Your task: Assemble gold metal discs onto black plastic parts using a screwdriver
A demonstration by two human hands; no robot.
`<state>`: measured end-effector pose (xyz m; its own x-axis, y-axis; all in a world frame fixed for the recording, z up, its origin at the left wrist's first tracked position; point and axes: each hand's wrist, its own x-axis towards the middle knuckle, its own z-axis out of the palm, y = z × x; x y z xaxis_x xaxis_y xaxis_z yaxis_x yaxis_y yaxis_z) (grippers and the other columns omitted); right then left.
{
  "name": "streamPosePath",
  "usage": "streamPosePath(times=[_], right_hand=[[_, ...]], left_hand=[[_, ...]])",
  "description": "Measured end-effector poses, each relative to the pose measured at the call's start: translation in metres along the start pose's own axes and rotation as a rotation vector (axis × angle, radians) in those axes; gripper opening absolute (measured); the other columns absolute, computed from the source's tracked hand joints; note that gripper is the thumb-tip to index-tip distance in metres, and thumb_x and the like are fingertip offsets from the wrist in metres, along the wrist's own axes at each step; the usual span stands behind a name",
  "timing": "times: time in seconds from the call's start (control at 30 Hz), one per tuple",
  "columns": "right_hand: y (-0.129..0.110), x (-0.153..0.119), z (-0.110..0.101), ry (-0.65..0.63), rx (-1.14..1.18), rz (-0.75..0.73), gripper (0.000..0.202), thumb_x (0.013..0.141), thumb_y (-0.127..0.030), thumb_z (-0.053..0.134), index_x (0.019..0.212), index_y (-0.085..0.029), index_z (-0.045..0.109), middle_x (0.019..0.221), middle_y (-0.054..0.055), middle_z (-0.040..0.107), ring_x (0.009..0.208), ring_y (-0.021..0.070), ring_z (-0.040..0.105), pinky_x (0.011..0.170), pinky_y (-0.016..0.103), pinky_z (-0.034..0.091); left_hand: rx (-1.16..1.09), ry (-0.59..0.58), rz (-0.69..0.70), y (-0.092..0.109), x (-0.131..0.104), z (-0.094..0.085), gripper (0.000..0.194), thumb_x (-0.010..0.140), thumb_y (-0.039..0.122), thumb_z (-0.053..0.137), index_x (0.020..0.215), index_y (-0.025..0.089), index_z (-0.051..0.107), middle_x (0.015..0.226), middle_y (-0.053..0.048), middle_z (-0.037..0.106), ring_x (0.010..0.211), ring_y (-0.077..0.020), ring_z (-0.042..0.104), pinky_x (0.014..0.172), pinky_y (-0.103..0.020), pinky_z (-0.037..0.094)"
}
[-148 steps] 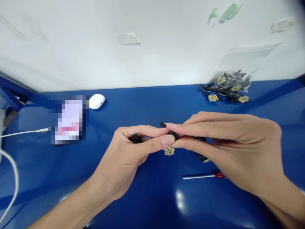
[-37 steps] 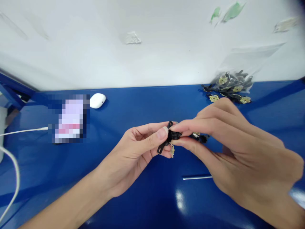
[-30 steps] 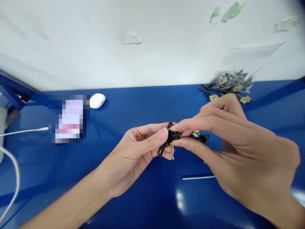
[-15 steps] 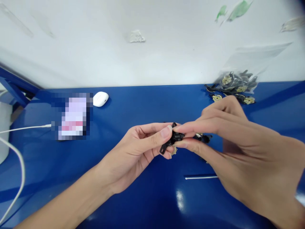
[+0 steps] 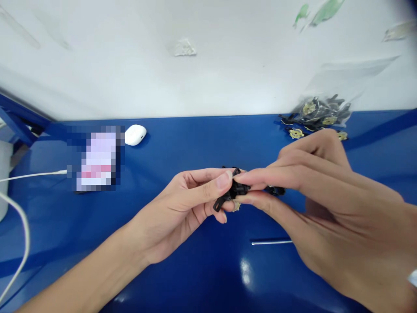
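Observation:
Between my two hands, above the blue table (image 5: 182, 148), is a small black plastic part (image 5: 239, 188) with a slotted tab at its lower left end. My left hand (image 5: 192, 200) grips it between thumb and fingers. The thumb and fingertips of my right hand (image 5: 319, 200) pinch its right side, hiding some of it. Just below the fingers shows a brass-coloured toothed disc (image 5: 236, 206), mostly covered; whether it belongs to the held part I cannot tell. More black pieces (image 5: 276, 190) lie on the table behind my right fingertips.
A clear bag (image 5: 325, 108) of black and brass parts leans on the white wall, with loose similar parts (image 5: 296, 133) before it. A thin metal rod (image 5: 270, 243) lies near my right hand. At left are a phone (image 5: 97, 158), a white earbud case (image 5: 136, 134) and a white cable (image 5: 24, 234).
The black part has turned slightly, its slotted tab now pointing more to the left. Both hands keep their hold. The whole view has shifted a little.

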<state>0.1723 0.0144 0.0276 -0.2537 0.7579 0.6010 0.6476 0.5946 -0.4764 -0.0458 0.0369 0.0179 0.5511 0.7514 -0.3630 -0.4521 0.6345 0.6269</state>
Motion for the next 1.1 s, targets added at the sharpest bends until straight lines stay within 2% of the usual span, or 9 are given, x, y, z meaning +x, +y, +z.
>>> streamPosePath(times=[0.17,0.23,0.4,0.47,0.73,0.9,1.03,1.1], right_hand=[[-0.003,0.000,0.001,0.011,0.008,0.023,0.007,0.107,-0.025,0.081,0.109,-0.032,0.083,0.086,-0.004,0.078,0.090,0.0209,0.064,0.089,0.033,0.062],[-0.002,0.001,0.000,0.012,0.005,0.003,0.007,0.107,-0.026,0.081,0.108,-0.032,0.084,0.084,-0.004,0.077,0.089,0.0208,0.064,0.088,0.033,0.062],[0.000,0.005,-0.002,-0.021,-0.020,-0.031,0.009,0.106,-0.022,0.082,0.108,-0.030,0.087,0.083,-0.004,0.079,0.086,0.0194,0.065,0.088,0.033,0.062],[0.002,0.005,-0.002,-0.011,-0.006,-0.054,0.009,0.104,-0.021,0.084,0.105,-0.028,0.088,0.081,-0.004,0.079,0.085,0.0190,0.064,0.086,0.033,0.062],[0.007,0.005,-0.003,-0.016,0.006,-0.104,0.009,0.105,-0.020,0.084,0.109,-0.027,0.088,0.083,-0.004,0.083,0.089,0.0192,0.064,0.083,0.037,0.054],[0.008,0.005,-0.001,0.009,-0.001,-0.120,0.008,0.106,-0.022,0.083,0.107,-0.030,0.086,0.082,-0.004,0.083,0.088,0.0226,0.067,0.078,0.043,0.048],[0.009,0.006,0.001,-0.006,-0.043,-0.131,0.013,0.111,-0.022,0.075,0.104,-0.029,0.083,0.085,-0.004,0.086,0.090,0.0245,0.069,0.079,0.047,0.043],[0.009,0.006,0.001,0.000,-0.061,-0.121,0.012,0.112,-0.023,0.075,0.106,-0.029,0.084,0.086,-0.004,0.086,0.089,0.0245,0.068,0.079,0.048,0.041]], left_hand=[[0.029,-0.002,0.010,0.002,0.002,0.001,0.024,0.099,0.028,0.096,0.111,0.007,0.092,0.078,-0.003,0.079,0.067,-0.0056,0.071,0.064,-0.010,0.066],[0.051,0.007,0.007,0.003,0.002,0.002,0.021,0.098,0.027,0.096,0.107,0.008,0.093,0.078,-0.003,0.079,0.066,-0.0055,0.070,0.064,-0.011,0.067],[0.060,0.037,-0.036,0.006,0.000,0.003,0.022,0.097,0.026,0.097,0.112,0.010,0.093,0.081,-0.003,0.080,0.069,-0.0061,0.072,0.063,-0.010,0.067],[0.051,0.038,-0.046,0.006,0.000,0.003,0.020,0.098,0.027,0.096,0.108,0.010,0.093,0.079,-0.003,0.079,0.068,-0.0061,0.073,0.063,-0.010,0.067],[-0.008,0.112,-0.099,0.002,0.002,0.001,0.029,0.088,0.029,0.104,0.106,0.010,0.093,0.071,-0.002,0.083,0.054,-0.0064,0.076,0.048,-0.005,0.059],[-0.026,0.166,-0.126,0.001,0.000,0.004,0.031,0.081,0.032,0.108,0.104,0.015,0.095,0.068,0.000,0.083,0.050,-0.0067,0.076,0.048,-0.005,0.060],[0.024,0.228,-0.064,0.000,-0.001,0.007,0.038,0.080,0.035,0.109,0.113,0.022,0.096,0.072,0.000,0.085,0.051,-0.0070,0.077,0.051,-0.006,0.061],[0.081,0.221,-0.022,-0.001,-0.002,0.008,0.033,0.085,0.038,0.106,0.112,0.022,0.096,0.065,0.000,0.082,0.048,-0.0076,0.074,0.047,-0.006,0.058]])
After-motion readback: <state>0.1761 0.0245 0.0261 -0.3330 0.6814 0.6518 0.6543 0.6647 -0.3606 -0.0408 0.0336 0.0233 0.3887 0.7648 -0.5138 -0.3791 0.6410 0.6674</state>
